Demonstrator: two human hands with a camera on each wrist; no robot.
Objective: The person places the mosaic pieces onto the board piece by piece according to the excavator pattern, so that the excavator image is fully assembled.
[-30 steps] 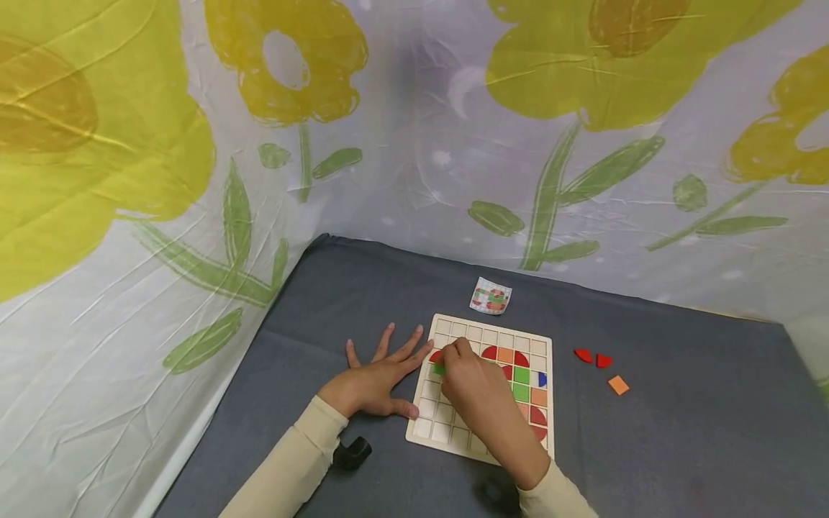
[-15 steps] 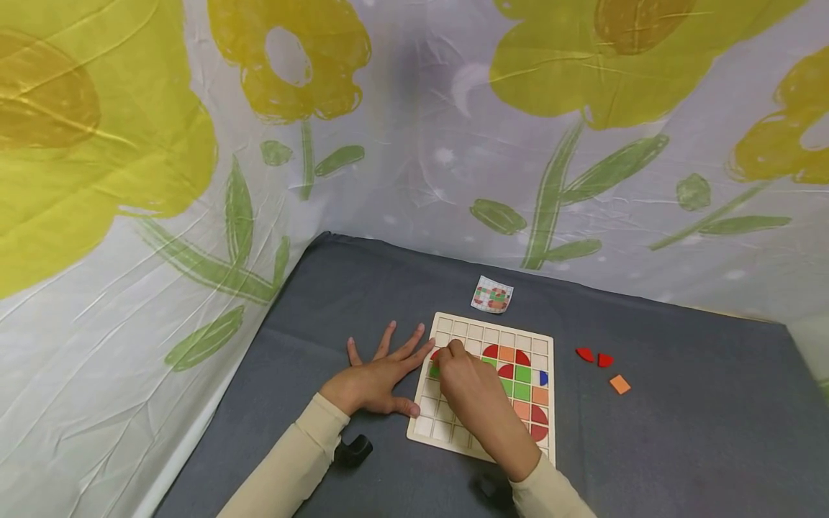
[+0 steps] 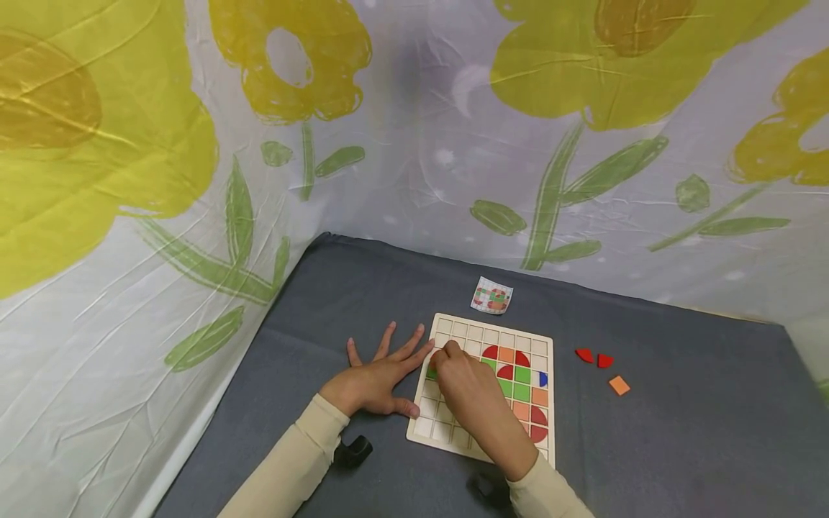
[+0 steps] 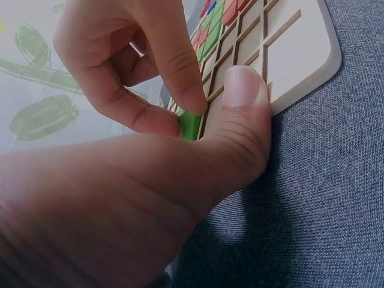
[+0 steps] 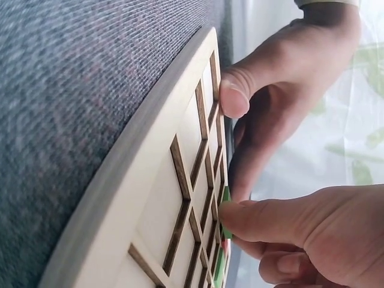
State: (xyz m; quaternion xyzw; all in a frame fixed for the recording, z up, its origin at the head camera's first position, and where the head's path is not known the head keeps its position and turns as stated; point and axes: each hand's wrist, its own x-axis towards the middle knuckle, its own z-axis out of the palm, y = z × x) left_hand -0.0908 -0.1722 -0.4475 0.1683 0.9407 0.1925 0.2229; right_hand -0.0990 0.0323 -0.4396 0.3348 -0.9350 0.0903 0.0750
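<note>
My right hand [image 3: 476,388] reaches across the wooden grid board [image 3: 442,432]. Its thumb and finger pinch a small green square tile [image 4: 189,125] at the board's left column, seen low against the cells in both wrist views. Beside the board's left edge, my left hand [image 3: 372,385] lies with fingers spread; its thumb [image 4: 243,96] rests on the rim. A red piece beyond the green tile is mostly hidden by the right fingers. On the board's right part sit several red quarter rounds, green squares [image 3: 522,374], orange squares [image 3: 540,396] and a blue piece [image 3: 542,379].
A small printed pattern card [image 3: 491,296] lies behind the board. To its right on the dark cloth are two loose red pieces [image 3: 584,355] and one orange square [image 3: 619,385]. A black object [image 3: 353,452] shows by the left sleeve. A flower-printed curtain [image 3: 414,144] borders the table.
My right hand has shifted slightly left, and the green tile with it, toward the board's left edge. The left hand keeps its place.
</note>
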